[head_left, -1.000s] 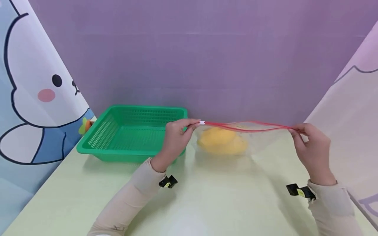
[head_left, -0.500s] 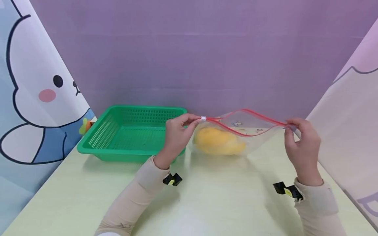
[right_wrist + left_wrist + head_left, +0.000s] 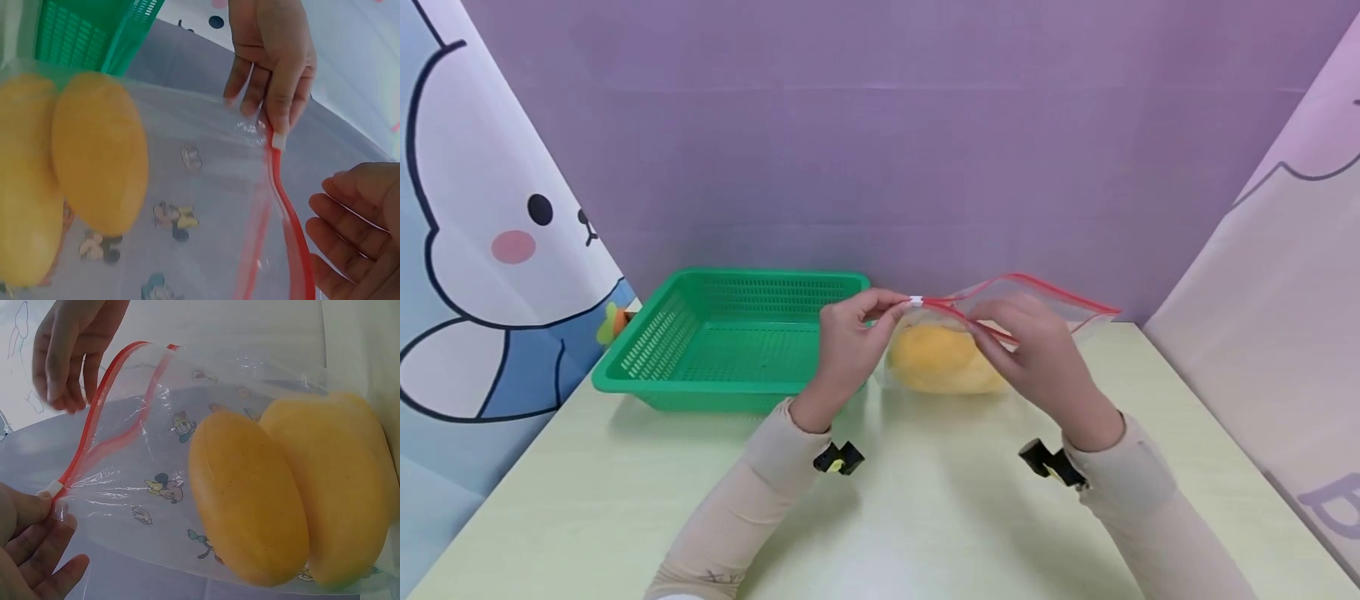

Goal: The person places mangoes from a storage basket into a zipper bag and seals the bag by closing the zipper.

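Observation:
A clear zip bag (image 3: 119, 531) with cartoon prints and a red zip strip (image 3: 1060, 292) holds yellow mangoes (image 3: 936, 358) and rests on the table. Its mouth gapes on the right side. My left hand (image 3: 853, 342) pinches the strip's left end at the white slider (image 3: 915, 302) between thumb and forefinger. My right hand (image 3: 1045, 358) is at the near side of the mouth, close to the strip. In the right wrist view, the fingers (image 3: 350, 219) of that hand are loosely bent beside the strip, and nothing shows between them.
Left of the bag stands a green plastic basket (image 3: 715, 387) on the pale table (image 3: 910, 517). A purple backdrop (image 3: 880, 150) rises behind, and printed cloth panels (image 3: 475, 183) flank both sides.
My right hand has let go of the strip's right end and moved left toward the slider. The bag's mouth has spread wider. My left hand keeps its pinch at the slider.

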The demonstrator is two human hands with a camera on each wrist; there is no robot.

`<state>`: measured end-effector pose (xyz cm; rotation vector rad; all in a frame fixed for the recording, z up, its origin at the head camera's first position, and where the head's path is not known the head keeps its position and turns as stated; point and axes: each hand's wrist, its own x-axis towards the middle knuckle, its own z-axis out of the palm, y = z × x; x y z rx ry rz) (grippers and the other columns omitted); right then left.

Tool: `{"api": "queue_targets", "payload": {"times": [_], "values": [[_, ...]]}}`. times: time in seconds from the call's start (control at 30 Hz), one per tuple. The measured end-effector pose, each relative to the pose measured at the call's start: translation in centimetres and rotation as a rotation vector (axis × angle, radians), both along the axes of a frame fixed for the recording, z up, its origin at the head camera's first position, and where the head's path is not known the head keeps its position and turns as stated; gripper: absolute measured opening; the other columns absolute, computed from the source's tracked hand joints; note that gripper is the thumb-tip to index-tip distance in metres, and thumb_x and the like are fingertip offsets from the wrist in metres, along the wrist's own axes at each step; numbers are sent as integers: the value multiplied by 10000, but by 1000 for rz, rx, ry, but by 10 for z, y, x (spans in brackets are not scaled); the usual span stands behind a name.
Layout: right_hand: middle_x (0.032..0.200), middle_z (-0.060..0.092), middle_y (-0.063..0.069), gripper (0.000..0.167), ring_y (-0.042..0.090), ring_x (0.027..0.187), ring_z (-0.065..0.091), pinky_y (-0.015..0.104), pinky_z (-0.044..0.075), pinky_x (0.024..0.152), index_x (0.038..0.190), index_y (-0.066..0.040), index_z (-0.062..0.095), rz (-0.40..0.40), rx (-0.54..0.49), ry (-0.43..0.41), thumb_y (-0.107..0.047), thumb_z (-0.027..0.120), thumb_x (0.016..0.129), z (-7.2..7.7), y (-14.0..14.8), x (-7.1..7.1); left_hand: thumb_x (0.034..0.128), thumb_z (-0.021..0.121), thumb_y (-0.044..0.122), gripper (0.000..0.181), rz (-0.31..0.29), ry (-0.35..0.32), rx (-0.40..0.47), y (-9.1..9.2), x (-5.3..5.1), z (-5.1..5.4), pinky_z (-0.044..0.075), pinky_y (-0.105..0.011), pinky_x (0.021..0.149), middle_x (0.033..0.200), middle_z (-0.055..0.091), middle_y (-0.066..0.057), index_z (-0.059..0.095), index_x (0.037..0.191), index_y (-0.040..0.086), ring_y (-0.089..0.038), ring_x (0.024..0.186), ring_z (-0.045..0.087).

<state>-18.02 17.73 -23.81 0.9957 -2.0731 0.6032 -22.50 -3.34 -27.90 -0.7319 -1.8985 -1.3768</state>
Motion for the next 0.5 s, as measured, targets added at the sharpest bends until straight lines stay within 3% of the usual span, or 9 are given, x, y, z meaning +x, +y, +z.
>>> {"api": "queue_targets", "payload": {"times": [0.3,0.5], "values": [[992,700,99,268,259,956,622,384,521,794,1032,-19,703,-25,78,-109,-47,760,771,8,-34,-21,855,686,86,84,-18,-8,-30,-1,0,-1,535,-197,638,804,713,-79,730,860,15,-114,697,674],[903,712,86,178,254,883,641,365,535,759,945,-13,720,-11,95,-150,-68,754,779,10,-50,-27,863,676,81,89,-10,17,-36,-3,2,0,533,-198,647,809,718,-86,732,861,13,-130,706,682]]}}
